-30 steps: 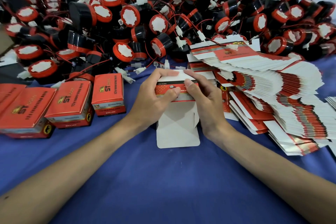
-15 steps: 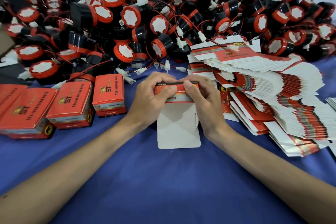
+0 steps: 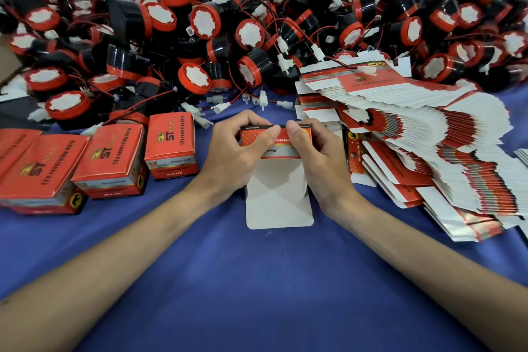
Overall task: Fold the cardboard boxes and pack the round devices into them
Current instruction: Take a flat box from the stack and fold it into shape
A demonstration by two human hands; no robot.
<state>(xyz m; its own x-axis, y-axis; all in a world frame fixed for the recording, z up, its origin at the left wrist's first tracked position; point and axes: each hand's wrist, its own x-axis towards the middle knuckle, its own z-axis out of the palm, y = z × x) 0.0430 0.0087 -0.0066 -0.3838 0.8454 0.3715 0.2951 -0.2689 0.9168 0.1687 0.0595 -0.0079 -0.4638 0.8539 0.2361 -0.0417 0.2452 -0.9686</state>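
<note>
Both hands, left hand [image 3: 237, 148] and right hand [image 3: 320, 157], pinch a half-folded red carton [image 3: 275, 140]; next, probably tuck its white flap [image 3: 278, 203] at six o'clock.

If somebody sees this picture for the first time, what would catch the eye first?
The huge heap of round black-and-red devices along the far side strikes first. In the middle, the left hand and the right hand hold a half-folded box. A fanned stack of flat boxes lies at right; finished red boxes stand at left.
</note>
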